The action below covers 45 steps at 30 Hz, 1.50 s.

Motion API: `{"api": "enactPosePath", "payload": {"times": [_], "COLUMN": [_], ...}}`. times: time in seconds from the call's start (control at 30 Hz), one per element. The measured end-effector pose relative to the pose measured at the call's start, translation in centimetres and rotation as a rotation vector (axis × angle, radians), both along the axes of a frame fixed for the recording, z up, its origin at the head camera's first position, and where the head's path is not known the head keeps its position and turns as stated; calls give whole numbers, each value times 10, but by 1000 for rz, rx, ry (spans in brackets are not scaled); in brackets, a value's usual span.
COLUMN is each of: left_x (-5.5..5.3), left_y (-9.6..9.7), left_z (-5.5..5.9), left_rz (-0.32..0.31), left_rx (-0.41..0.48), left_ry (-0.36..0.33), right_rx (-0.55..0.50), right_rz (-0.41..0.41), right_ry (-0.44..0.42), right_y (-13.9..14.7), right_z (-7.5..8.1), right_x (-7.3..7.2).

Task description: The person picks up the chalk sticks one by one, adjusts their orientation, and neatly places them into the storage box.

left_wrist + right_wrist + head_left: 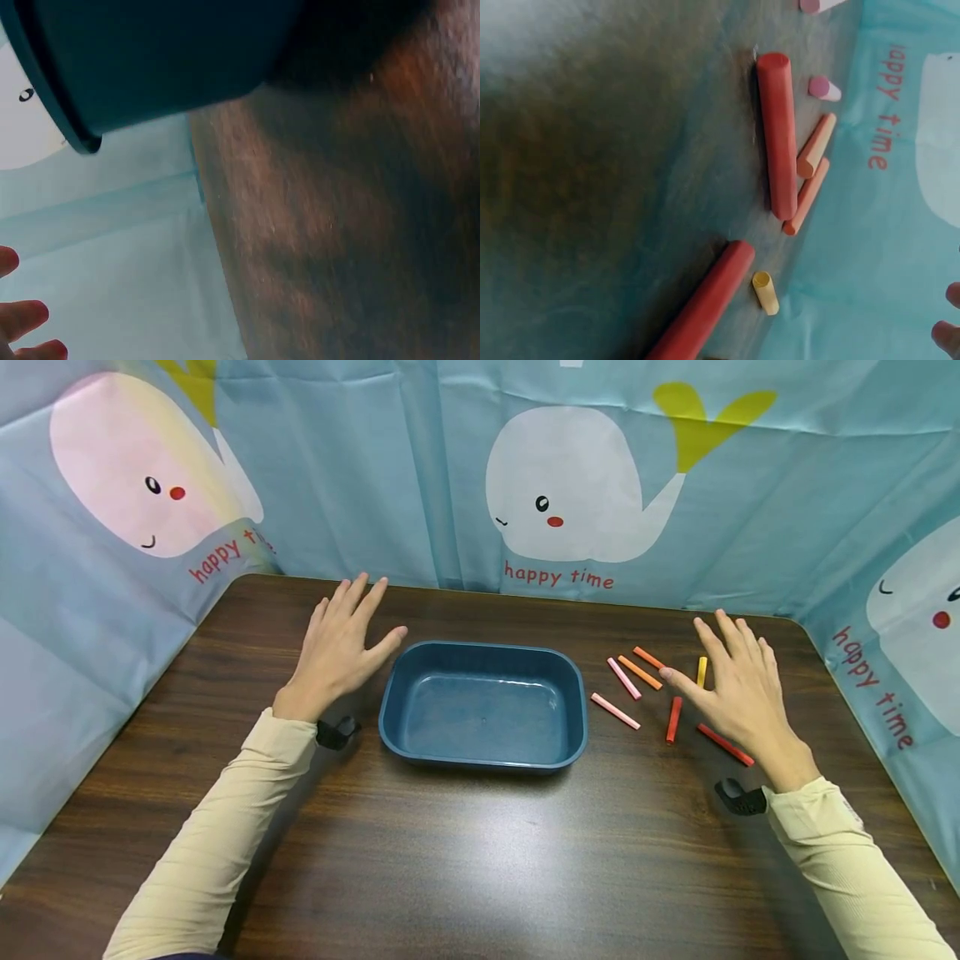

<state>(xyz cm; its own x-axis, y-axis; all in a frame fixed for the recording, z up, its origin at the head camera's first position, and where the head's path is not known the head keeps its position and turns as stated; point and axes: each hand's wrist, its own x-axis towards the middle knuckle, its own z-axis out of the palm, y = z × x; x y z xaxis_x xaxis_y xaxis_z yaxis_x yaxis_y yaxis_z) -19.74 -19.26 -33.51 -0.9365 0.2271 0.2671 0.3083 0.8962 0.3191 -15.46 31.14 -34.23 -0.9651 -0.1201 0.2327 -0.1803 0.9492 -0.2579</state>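
Note:
A dark blue rectangular plastic tray (pixel 483 718) stands on the table with nothing in it. Just left of it my left hand (pixel 333 647) hovers with fingers spread, apart from the rim and holding nothing. On the right, my right hand (pixel 742 697) is held over several crayon-like sticks, its fingers extended and nothing in its grasp. Around and below it lie two red sticks (pixel 673 720) and a yellow stick (pixel 702 672). Two orange sticks (pixel 640 672) and two pink sticks (pixel 616 711) lie between that hand and the tray. In the right wrist view a red stick (pixel 778 135) appears close up.
The dark wood-grain table (pixel 480 868) ends at a light blue curtain (pixel 360 502) with whale prints, hanging behind and along both sides. A black wrist strap (pixel 336 732) is on the left wrist, and another strap (pixel 738 797) is on the right.

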Motion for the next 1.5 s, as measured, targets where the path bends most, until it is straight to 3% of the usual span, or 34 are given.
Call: {"api": "enactPosePath", "payload": {"times": [0.7, 1.07, 1.5], "left_x": [23, 35, 38], "left_y": [15, 18, 20], "left_z": [-6, -8, -22], "left_rz": [-78, -134, -204], "left_rx": [46, 97, 232], "left_ry": [-39, -89, -224], "right_rx": [-33, -27, -60], "right_rz": [112, 155, 204], "right_ry": [-5, -49, -100], "right_y": [-18, -22, -26], "right_z": [-5, -8, -14], "right_x": [16, 21, 24]}}
